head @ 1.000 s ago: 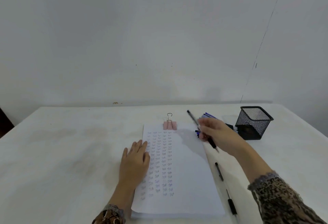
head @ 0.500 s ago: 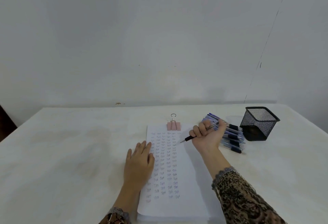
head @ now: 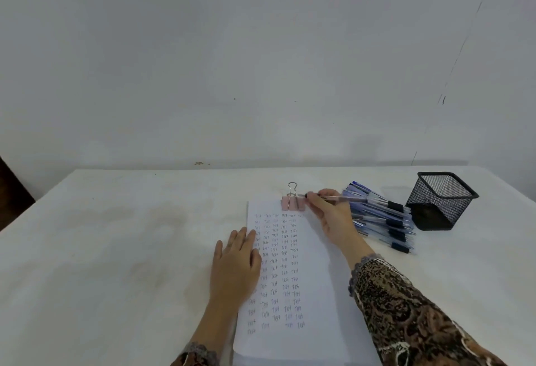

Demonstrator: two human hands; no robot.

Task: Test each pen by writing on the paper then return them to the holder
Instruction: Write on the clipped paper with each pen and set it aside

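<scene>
While near clip (head: pixel 293 202), pen (head: pixel 343 198) in hand (head: pixel 330 216)

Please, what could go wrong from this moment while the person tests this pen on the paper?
The pen in the right hand has its tip by the pink binder clip, so a stroke may snag there. The wrist lies beside the loose pile of pens and might scatter them.
</scene>
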